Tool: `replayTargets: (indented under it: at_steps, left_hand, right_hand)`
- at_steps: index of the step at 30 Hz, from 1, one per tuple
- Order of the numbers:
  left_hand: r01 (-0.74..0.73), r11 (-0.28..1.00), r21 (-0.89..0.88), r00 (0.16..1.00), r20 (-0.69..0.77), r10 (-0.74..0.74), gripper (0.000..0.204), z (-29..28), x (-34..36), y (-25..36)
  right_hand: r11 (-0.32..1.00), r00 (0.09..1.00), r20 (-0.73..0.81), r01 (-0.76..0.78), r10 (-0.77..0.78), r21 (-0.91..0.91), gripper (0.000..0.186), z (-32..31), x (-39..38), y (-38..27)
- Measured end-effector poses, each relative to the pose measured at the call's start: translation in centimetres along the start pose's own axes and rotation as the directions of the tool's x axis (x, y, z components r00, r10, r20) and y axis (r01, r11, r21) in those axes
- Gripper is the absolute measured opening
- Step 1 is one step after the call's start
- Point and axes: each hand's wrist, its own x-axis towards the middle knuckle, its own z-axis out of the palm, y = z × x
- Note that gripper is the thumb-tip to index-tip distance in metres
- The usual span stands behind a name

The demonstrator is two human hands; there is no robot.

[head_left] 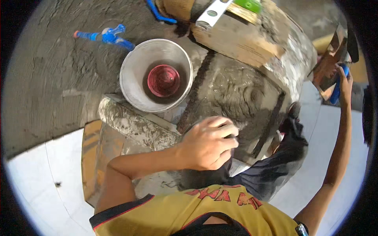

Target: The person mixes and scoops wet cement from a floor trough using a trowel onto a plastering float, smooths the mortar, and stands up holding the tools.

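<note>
Wet grey mortar bed between white floor tiles, worked by a person crouching over it.

At centre, the left hand is curled shut, knuckles up, fingertips tucked down onto the mortar; whether it grips anything underneath I cannot tell. At about 2 o'clock, the right hand is raised and wrapped round the blue handle of a trowel, its mortar-smeared blade tilted up. The trowel looks stiff and fairly light, best held by that handle, since the blade is slick with mix. Mortar itself looks heavy, soft and sticky, likely to slump if scooped. A grey bucket holding a red cup sits at 11 o'clock, a spirit level at 12.
</note>
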Motion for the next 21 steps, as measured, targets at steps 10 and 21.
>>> replayTargets:
  at_steps: [10, 21]
  left_hand:
    - [0.631, 0.744, 0.220, 0.775, -0.127, -0.619, 0.021, -1.0, 4.6, 3.2]
    - [0.955, 0.195, 0.225, 0.274, -0.401, -0.874, 0.036, 7.4, 10.4, 14.5]
  right_hand:
    - [0.981, 0.971, 0.145, -0.192, 0.192, -0.013, 0.046, 7.7, 12.1, 8.2]
    - [0.911, 0.902, 0.285, -0.379, 0.324, 0.164, 0.023, -11.8, 17.0, 10.3]
